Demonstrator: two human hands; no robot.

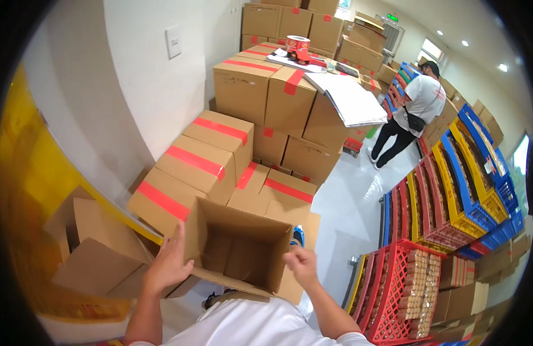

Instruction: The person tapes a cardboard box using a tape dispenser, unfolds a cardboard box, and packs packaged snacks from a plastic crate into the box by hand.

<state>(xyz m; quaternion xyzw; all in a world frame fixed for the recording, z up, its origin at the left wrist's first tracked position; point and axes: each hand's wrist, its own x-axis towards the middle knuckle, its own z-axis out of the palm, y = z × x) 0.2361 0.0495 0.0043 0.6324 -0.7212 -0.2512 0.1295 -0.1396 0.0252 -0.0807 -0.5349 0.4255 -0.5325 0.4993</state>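
Observation:
An open cardboard box (pixel 237 245) is tilted in front of my body, with its brown inside walls and bare bottom showing. Along its left side lies my left hand (pixel 169 259), index finger stretched upward and thumb apart, against the cardboard. My right hand (pixel 301 267) is at the box's right rim with its fingers curled in. Whether those fingers grip the rim or anything small cannot be made out. Part of a blue shoe (pixel 299 235) shows just beyond the right rim.
Red-taped boxes (pixel 194 158) stand ahead, with papers (pixel 350 101) and tape rolls (pixel 297 44) on the taller stack. Open cartons (pixel 108 248) lie left. Filled red (pixel 393 288), yellow and blue crates rise right. Another person (pixel 422 101) stands in the aisle.

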